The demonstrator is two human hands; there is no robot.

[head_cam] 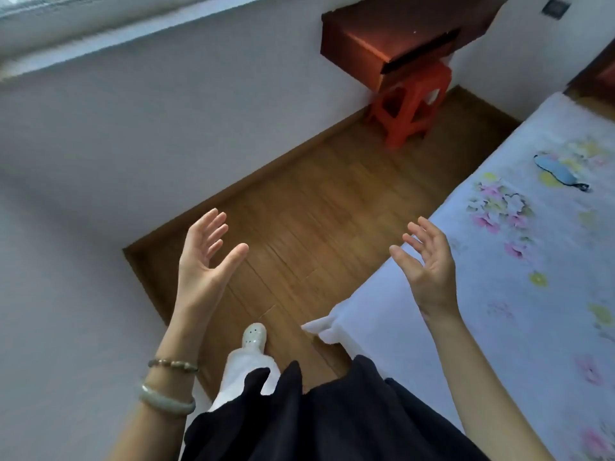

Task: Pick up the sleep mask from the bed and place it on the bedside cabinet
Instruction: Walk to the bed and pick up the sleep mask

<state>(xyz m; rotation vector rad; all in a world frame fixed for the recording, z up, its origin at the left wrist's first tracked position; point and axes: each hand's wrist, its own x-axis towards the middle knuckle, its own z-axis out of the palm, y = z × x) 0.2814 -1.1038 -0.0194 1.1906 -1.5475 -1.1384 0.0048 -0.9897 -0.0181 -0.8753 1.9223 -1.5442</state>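
Sleep mask (559, 173) lies on the bed (499, 294), red stool (411, 104) beyond.

Bed (499, 294) — cut off by right and lower edges. Red stool (411, 104) partly hidden under the desk (392, 31) — top edge crops it.

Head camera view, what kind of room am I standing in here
Most likely a bedroom: a bed with a floral sheet carries a sleep mask, with a wooden floor beside it and a red stool under a wall-mounted desk.
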